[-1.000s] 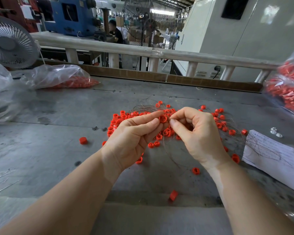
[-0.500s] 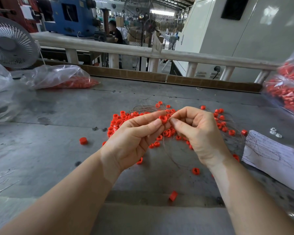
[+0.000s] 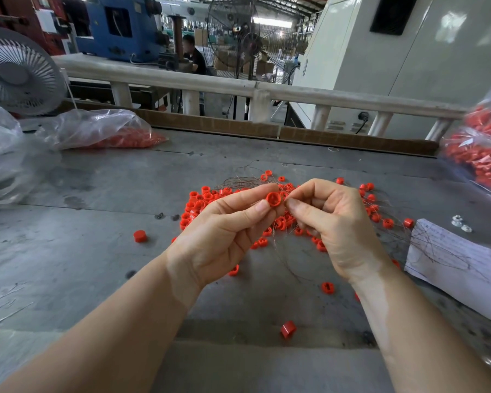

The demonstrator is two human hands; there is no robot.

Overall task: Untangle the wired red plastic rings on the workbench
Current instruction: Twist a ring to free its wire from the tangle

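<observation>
Left hand — red ring pinched

Left hand pinches small red plastic ring; right hand pinches thin wire over grey surface.

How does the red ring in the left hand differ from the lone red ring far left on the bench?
The held ring is pinched in the left hand above the bench, its hollow facing the camera; the lone ring lies untouched, closed side showing. The held ring sits beside wire; none shows at the lone ring. Both are red plastic.
</observation>
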